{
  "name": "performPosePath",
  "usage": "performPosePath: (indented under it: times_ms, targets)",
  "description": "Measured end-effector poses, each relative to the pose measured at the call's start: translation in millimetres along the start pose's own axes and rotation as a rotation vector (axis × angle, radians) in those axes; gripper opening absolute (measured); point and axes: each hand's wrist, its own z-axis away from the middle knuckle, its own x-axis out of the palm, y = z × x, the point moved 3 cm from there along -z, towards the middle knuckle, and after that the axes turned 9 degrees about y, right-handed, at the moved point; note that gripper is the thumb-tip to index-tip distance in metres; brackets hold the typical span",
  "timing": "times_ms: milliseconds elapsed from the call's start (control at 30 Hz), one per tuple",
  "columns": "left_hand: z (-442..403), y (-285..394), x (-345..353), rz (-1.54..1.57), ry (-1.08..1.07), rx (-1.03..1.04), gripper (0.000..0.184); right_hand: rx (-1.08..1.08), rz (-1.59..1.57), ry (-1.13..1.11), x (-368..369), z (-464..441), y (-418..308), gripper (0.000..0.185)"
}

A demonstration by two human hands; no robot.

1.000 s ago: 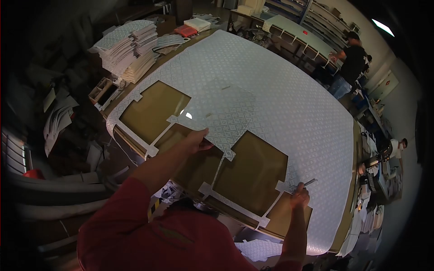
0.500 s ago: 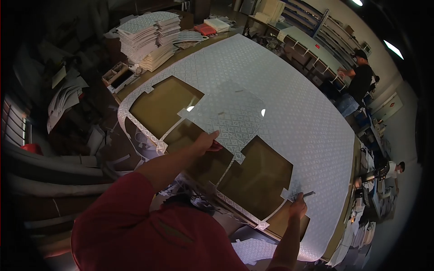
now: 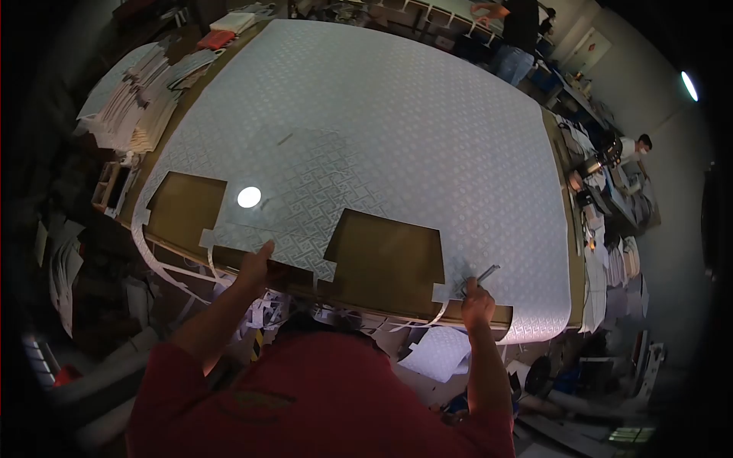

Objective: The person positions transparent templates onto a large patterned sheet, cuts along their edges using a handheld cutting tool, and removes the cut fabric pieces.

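Observation:
A large pale patterned sheet (image 3: 427,137) covers the table, its near edge cut with several openings that show the brown tabletop (image 3: 385,263). Over the sheet's left part lies a clear, shiny template (image 3: 313,187) that reflects a lamp. My left hand (image 3: 253,271) is closed at the template's near edge, thumb on top; its other fingers are partly hidden. In my right hand (image 3: 478,307) is a slim grey utility knife (image 3: 489,272), pointing up and right above the sheet beside the right-hand opening. Narrow strips of the sheet hang over the near table edge.
Stacks of cut sheets (image 3: 126,95) stand at the back left, beside a wooden box (image 3: 114,187). One person (image 3: 519,38) stands at a far bench, another (image 3: 637,146) at the right. A patterned offcut (image 3: 439,353) lies below the near edge.
My view has turned, so the table sits lower and squarer. Both hands have shifted left in view together with the template and the sheet. The utility knife remains in my right hand.

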Motion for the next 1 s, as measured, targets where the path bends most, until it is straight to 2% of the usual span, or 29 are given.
performPosePath:
  times_ms: [67, 167, 233, 300, 333, 433, 500, 733, 1000]
  targets:
    - [6.7, 6.8, 2.2, 0.007, -0.007, -0.044, 0.045, -0.060, -0.059, 0.082, -5.0, 0.1, -5.5, 0.014]
    - [-4.9, 6.5, -9.0, 0.005, -0.027, -0.110, 0.046, -0.031, 0.019, 0.059, -5.9, -1.1, -10.1, 0.015]
    - [-7.5, 0.1, -13.2, -0.029, -0.063, -0.151, 0.047, -0.012, -0.075, 0.084, -12.0, 2.8, -9.7, 0.013]
    - [-12.5, 1.7, -18.9, -0.024, 0.042, -0.142, 0.045, 0.023, -0.054, 0.074, -17.4, 4.0, -16.3, 0.012]
    - [-14.9, -0.4, -21.5, -0.046, 0.022, -0.148, 0.045, 0.052, -0.046, 0.069, -18.4, 4.3, -18.1, 0.012]
    - [-19.6, -3.7, -30.5, -0.058, -0.033, -0.145, 0.042, 0.077, 0.015, 0.012, -18.3, 10.1, -21.7, 0.015]
    - [-25.2, -5.4, -36.1, -0.063, -0.026, -0.175, 0.041, 0.036, -0.014, 0.011, -17.2, 9.8, -22.9, 0.026]
    - [-31.2, -6.1, -44.2, -0.111, -0.045, -0.134, 0.044, 0.007, 0.051, -0.047, -22.5, 8.1, -24.8, 0.025]
    - [-20.3, -10.9, -50.9, -0.130, 0.045, -0.082, 0.055, -0.078, -0.122, -0.020, -23.7, 10.7, -12.7, 0.028]
